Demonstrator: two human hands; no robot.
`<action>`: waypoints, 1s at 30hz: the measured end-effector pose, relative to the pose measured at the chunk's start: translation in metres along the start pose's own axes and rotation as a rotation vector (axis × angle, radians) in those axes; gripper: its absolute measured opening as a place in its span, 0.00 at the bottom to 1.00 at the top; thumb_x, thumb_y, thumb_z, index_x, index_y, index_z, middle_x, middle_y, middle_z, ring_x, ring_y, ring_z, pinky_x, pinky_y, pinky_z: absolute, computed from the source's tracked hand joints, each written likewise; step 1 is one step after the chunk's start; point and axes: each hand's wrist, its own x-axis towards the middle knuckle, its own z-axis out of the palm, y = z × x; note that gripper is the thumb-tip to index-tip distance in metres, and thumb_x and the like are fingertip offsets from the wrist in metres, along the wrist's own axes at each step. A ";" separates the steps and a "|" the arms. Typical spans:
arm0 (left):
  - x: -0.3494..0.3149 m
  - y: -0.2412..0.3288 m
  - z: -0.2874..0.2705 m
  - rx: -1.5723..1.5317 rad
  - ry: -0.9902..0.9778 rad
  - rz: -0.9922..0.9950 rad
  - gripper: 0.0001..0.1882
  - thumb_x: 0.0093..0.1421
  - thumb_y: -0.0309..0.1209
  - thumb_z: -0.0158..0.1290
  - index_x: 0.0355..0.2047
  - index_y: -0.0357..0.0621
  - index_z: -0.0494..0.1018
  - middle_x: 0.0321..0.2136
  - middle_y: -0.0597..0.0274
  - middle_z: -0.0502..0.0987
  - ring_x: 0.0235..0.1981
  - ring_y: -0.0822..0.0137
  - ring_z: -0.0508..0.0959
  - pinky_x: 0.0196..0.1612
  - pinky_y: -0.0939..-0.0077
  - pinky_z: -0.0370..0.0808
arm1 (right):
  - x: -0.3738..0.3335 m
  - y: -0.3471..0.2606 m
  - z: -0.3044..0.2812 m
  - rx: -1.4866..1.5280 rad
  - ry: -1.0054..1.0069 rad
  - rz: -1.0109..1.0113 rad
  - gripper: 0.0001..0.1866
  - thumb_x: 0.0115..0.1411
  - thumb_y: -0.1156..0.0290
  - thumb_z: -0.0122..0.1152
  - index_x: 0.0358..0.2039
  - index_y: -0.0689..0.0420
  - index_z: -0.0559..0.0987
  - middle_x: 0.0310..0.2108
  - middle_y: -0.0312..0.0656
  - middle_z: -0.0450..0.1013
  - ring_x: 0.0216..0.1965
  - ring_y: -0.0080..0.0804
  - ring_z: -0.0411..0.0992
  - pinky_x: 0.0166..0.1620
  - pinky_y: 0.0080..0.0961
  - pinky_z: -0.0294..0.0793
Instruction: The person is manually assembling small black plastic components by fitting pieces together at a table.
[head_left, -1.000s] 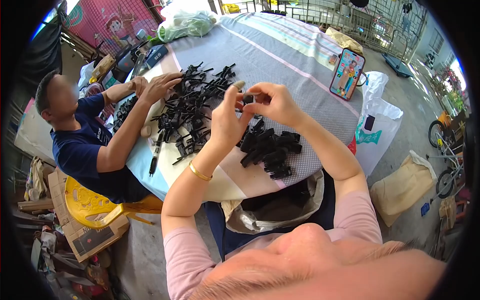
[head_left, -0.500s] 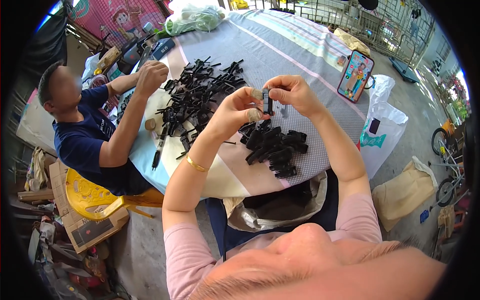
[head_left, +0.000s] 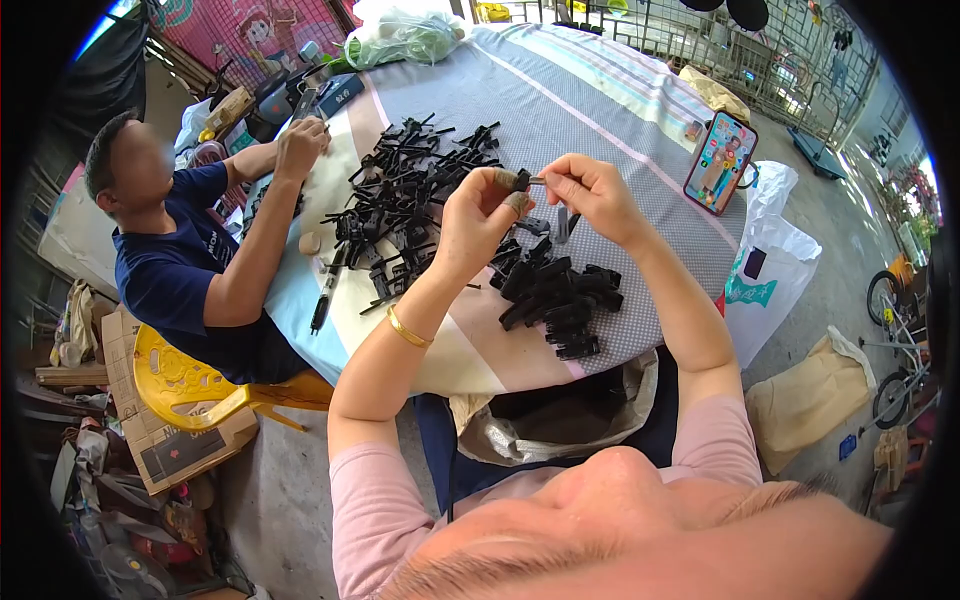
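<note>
My left hand (head_left: 478, 218), with tan covers on its fingertips, pinches a small black plastic part (head_left: 522, 180) above the table. My right hand (head_left: 597, 204) meets it from the right, thumb and forefinger closed on a thin dark piece (head_left: 538, 181) at that part's edge. Whether the two pieces are joined I cannot tell. Beyond my left wrist spreads a loose heap of black plastic parts with thin stems (head_left: 405, 185). Below my hands lies a pile of chunky, curved black pieces (head_left: 560, 300). A few greyish pieces (head_left: 563, 224) show under my right hand.
A cloth-covered table (head_left: 470, 365) carries a phone (head_left: 720, 163) standing at the right, a black pen-like tool (head_left: 325, 298) and a tape roll (head_left: 309, 243). A co-worker (head_left: 190, 240) sits at the left on a yellow chair (head_left: 185, 385). An open sack (head_left: 490, 435) rests at my lap.
The black part between my hands has turned, and my right hand now grips a thin piece at it. My view has shifted slightly. The co-worker's hands have lowered a little.
</note>
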 end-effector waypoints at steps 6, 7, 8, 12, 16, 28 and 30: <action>-0.003 -0.002 0.000 0.061 0.014 0.051 0.14 0.55 0.17 0.48 0.43 0.31 0.65 0.33 0.57 0.75 0.34 0.72 0.76 0.39 0.81 0.73 | -0.002 -0.005 0.009 -0.176 -0.008 0.003 0.07 0.56 0.73 0.53 0.30 0.64 0.76 0.20 0.36 0.73 0.22 0.15 0.67 0.25 0.13 0.65; -0.003 -0.002 0.001 0.060 0.014 0.051 0.14 0.55 0.17 0.48 0.43 0.31 0.65 0.33 0.57 0.75 0.34 0.72 0.76 0.39 0.81 0.73 | -0.002 -0.004 0.009 -0.176 -0.008 0.004 0.07 0.56 0.73 0.53 0.30 0.64 0.76 0.20 0.36 0.73 0.22 0.15 0.67 0.25 0.13 0.65; -0.004 -0.002 0.002 0.055 0.019 0.057 0.13 0.54 0.17 0.49 0.42 0.31 0.66 0.33 0.58 0.75 0.34 0.73 0.75 0.39 0.82 0.73 | -0.002 -0.002 0.008 -0.155 0.001 -0.006 0.07 0.56 0.73 0.53 0.30 0.64 0.76 0.20 0.36 0.73 0.21 0.15 0.67 0.24 0.13 0.65; -0.005 -0.010 -0.001 0.114 0.045 0.126 0.12 0.52 0.17 0.52 0.39 0.32 0.68 0.31 0.61 0.74 0.33 0.75 0.75 0.37 0.84 0.72 | -0.003 -0.007 0.010 -0.099 -0.026 0.158 0.07 0.56 0.73 0.54 0.29 0.64 0.77 0.19 0.34 0.72 0.20 0.15 0.65 0.23 0.12 0.64; -0.005 -0.006 -0.003 0.527 0.088 0.398 0.13 0.50 0.18 0.54 0.38 0.35 0.68 0.30 0.62 0.74 0.30 0.77 0.74 0.33 0.85 0.72 | -0.004 -0.005 0.012 -0.045 -0.037 0.215 0.07 0.56 0.72 0.54 0.28 0.63 0.77 0.18 0.33 0.71 0.19 0.14 0.64 0.22 0.12 0.62; -0.003 0.016 -0.006 0.518 -0.404 -0.038 0.15 0.42 0.23 0.61 0.32 0.38 0.71 0.27 0.63 0.76 0.29 0.74 0.73 0.34 0.79 0.71 | 0.005 0.032 0.001 -0.841 -0.127 0.084 0.15 0.43 0.58 0.62 0.28 0.55 0.78 0.24 0.42 0.74 0.29 0.40 0.73 0.33 0.31 0.72; -0.008 0.015 -0.002 0.549 -0.509 0.004 0.16 0.42 0.27 0.61 0.33 0.39 0.73 0.27 0.65 0.76 0.27 0.74 0.72 0.34 0.78 0.70 | 0.007 0.047 0.005 -0.950 -0.167 0.075 0.16 0.44 0.56 0.60 0.29 0.55 0.79 0.27 0.43 0.75 0.33 0.40 0.73 0.37 0.33 0.71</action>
